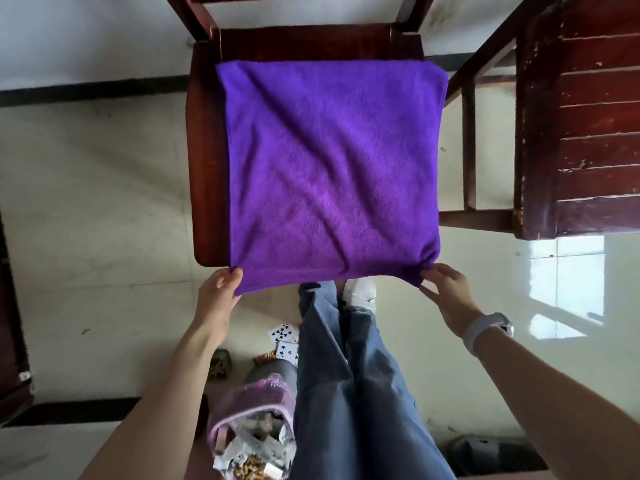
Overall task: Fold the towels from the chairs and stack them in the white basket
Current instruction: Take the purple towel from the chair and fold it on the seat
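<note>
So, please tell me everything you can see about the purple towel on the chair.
The purple fleecy towel lies spread, roughly square, over the dark red wooden chair seat, with soft diagonal wrinkles. Its near edge hangs over the seat's front. The left hand pinches the near left corner and the right hand holds the near right corner. It looks soft and clean.

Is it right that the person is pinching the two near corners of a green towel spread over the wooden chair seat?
Not quite: the towel is purple, not green. The head view shows it spread over the wooden chair seat, with the left hand and right hand each pinching a near corner.
</note>
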Demonstrator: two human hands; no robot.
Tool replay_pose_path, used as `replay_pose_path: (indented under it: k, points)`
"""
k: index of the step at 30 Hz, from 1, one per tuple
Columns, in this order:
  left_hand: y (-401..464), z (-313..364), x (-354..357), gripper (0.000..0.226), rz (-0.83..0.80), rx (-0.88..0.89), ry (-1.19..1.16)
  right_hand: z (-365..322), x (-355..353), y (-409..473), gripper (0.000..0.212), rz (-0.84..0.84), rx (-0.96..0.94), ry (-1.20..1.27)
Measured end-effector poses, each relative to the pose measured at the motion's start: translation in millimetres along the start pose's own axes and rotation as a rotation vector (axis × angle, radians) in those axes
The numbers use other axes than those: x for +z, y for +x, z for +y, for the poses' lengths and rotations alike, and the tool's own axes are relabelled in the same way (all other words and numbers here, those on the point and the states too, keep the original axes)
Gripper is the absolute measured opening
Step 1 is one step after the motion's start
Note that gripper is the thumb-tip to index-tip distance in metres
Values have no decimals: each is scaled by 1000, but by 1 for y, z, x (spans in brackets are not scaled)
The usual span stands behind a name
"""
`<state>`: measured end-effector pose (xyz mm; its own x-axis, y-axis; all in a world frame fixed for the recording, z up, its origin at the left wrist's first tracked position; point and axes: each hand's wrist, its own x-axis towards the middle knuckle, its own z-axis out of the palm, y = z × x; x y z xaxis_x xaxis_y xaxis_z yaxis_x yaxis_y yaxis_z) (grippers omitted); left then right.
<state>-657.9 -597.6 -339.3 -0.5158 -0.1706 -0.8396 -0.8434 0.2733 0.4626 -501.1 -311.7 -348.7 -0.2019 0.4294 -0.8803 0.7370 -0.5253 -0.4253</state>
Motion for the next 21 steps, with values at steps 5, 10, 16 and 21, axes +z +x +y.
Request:
replay_pose_path:
  k: [5, 10, 16, 21]
  points:
    - [-9, 5, -4, 11, 62, 122, -15, 3, 2, -4, 24, 91, -73, -76]
    - [-30, 25, -9, 15, 128, 236, 13, -8, -11, -24, 16, 117, -209, -239]
    - [-62, 65, -12, 23, 156, 184, 0, -51, -33, -55, 20, 110, -304, -200]
    - [-85, 94, -17, 10, -73, -10, -255, -77, -39, -68, 30, 76, -279, -168]
